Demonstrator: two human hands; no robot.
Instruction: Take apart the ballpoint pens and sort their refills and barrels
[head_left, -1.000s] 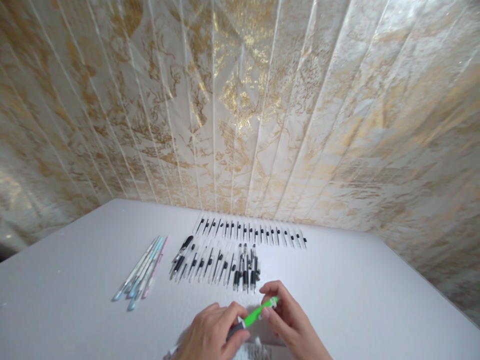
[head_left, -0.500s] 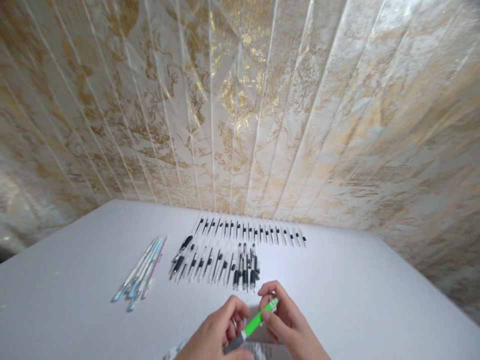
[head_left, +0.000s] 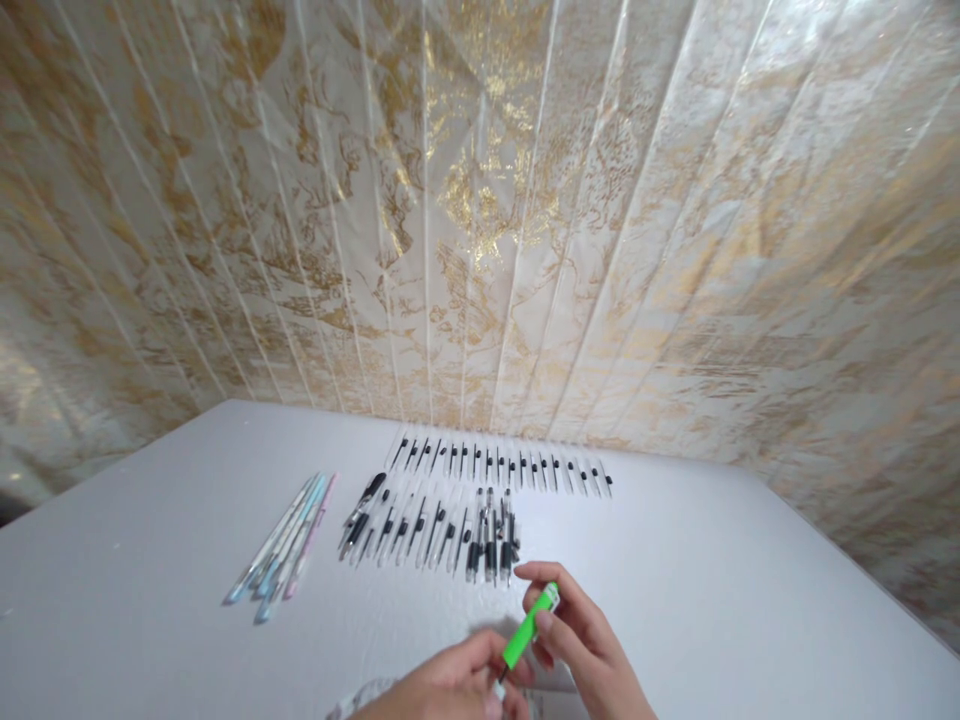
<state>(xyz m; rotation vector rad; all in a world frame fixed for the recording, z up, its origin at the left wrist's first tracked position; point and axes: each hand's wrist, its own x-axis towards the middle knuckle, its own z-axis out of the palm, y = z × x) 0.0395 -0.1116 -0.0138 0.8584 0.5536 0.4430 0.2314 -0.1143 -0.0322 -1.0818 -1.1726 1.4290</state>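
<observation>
My right hand (head_left: pixel 574 635) grips the bright green barrel (head_left: pixel 527 628) of a pen between thumb and fingers, with its pale clip end pointing up and away. A thin dark refill (head_left: pixel 504 674) shows at the barrel's lower end. Around that lower end my left hand (head_left: pixel 457 680) is closed, and a small whitish tip (head_left: pixel 499 690) peeks out between its fingers. The pen's grey grip section is hidden, most likely by the left fingers. Just beyond the hands lie clear pens with black grips (head_left: pixel 490 550).
A row of clear pens with black parts (head_left: pixel 501 464) runs along the back of the white table (head_left: pixel 712 560). Another row (head_left: pixel 418 525) lies in front of it. Pastel pens (head_left: pixel 289 545) are bunched at left. Partly hidden clear packaging (head_left: pixel 360 698) lies under the hands. A gold-patterned curtain (head_left: pixel 480 220) hangs behind.
The green barrel has come away from the grey grip, baring the thin refill. My left hand has shifted right and turned, and the grey grip is out of sight.
</observation>
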